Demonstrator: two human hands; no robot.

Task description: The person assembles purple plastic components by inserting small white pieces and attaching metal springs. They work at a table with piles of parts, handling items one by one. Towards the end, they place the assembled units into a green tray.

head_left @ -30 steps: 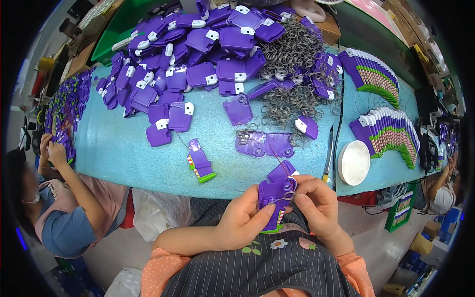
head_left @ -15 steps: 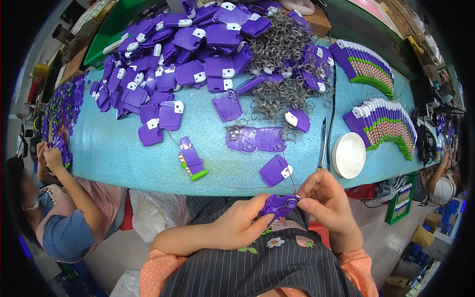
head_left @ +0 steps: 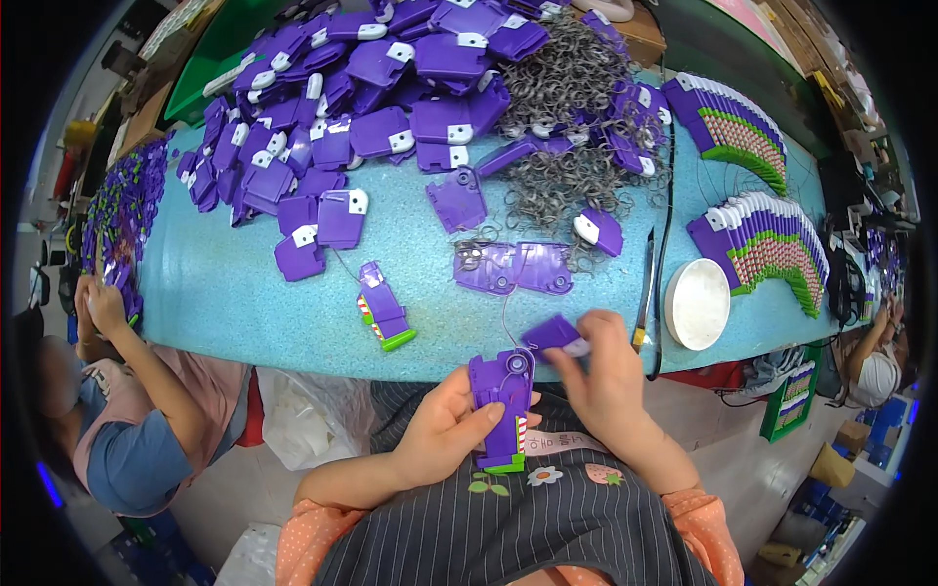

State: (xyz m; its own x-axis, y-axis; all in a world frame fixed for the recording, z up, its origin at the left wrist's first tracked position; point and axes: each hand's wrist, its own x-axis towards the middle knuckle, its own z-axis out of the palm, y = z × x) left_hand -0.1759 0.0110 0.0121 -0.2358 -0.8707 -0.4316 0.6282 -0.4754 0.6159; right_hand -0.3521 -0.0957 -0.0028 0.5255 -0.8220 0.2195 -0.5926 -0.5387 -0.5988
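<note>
My left hand (head_left: 445,420) grips a purple plastic half-shell (head_left: 495,391) upright above my lap. This half-shell has a green end, a red-and-white striped side and a grey wire coil near its top; a thin wire stretches up from it. At the table's near edge, my right hand (head_left: 606,376) has thumb and fingers around the white corner of a purple plastic cover (head_left: 549,333), which looks tilted. The hand is slightly blurred. Just beyond lie two purple shells side by side (head_left: 513,267), some wire coils on the left one.
A heap of purple covers (head_left: 381,132) and a tangle of grey wire coils (head_left: 562,88) fill the far side. To the right are a knife (head_left: 645,298), a white bowl (head_left: 697,305) and fanned rows of assembled pieces (head_left: 767,249). Another person (head_left: 147,410) works at left.
My left hand has turned the half-shell upright, showing its green end and stripes. My right hand has left the wire and moved up to the purple cover on the table, which now looks tilted.
</note>
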